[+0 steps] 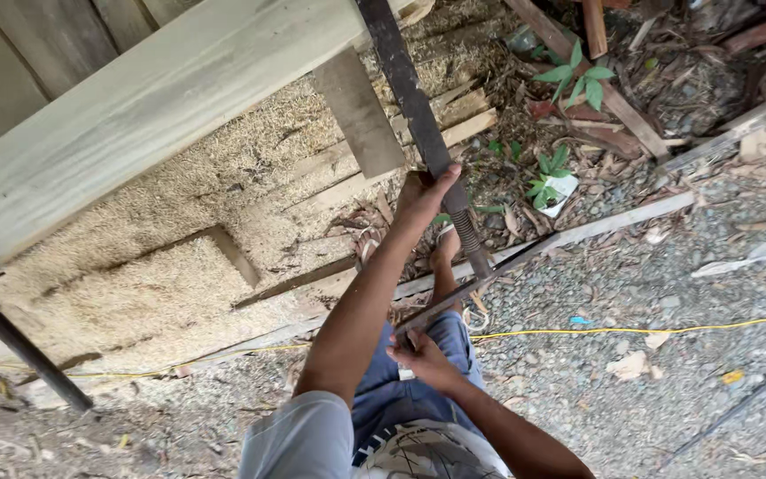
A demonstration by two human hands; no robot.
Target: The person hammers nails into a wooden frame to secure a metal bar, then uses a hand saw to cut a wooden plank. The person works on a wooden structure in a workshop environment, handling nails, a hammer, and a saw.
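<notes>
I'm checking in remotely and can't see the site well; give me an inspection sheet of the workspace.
Surface: pale plank overhead, sawdust pile beneath.
Job's things: long bar clamp with threaded screw end; thin handle rod.
Clutter: wood offcuts, dry leaves, paper scraps.
Grippers: left hand grips the clamp bar; right hand holds the rod end.
Cables: yellow cord across gravel.
Surroundings: gravel ground, small green plants.
</notes>
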